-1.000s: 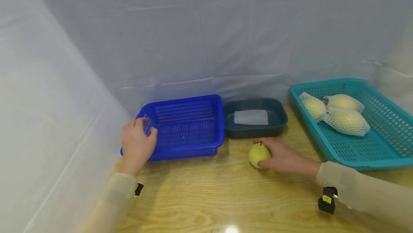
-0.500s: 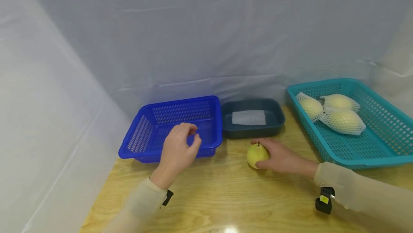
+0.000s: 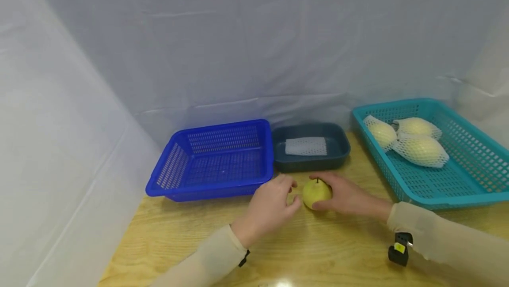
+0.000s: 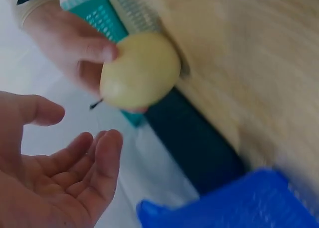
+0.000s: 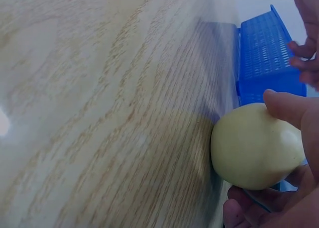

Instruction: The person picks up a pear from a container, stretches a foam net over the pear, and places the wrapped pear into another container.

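A yellow-green pear (image 3: 316, 193) with a dark stem stands on the wooden table, and my right hand (image 3: 345, 193) grips it from the right side. In the right wrist view the thumb lies over the pear (image 5: 256, 146) while fingers curl beneath it. Just left of the pear, my left hand (image 3: 274, 205) hovers with relaxed, bent fingers and holds nothing. The left wrist view shows a gap between the left hand's fingers (image 4: 107, 158) and the pear (image 4: 142, 71).
Behind the left hand is a blue basket (image 3: 226, 190). A dark green tray (image 3: 310, 163) beside it holds a white foam net (image 3: 306, 146). To the right, a teal basket (image 3: 469, 196) contains 3 net-wrapped pears (image 3: 422, 150). White sheeting (image 3: 238, 35) stands behind and at the left.
My left hand has moved right from the blue basket's left side, across its front, to beside the pear. The right hand keeps its hold on the pear in the same place.
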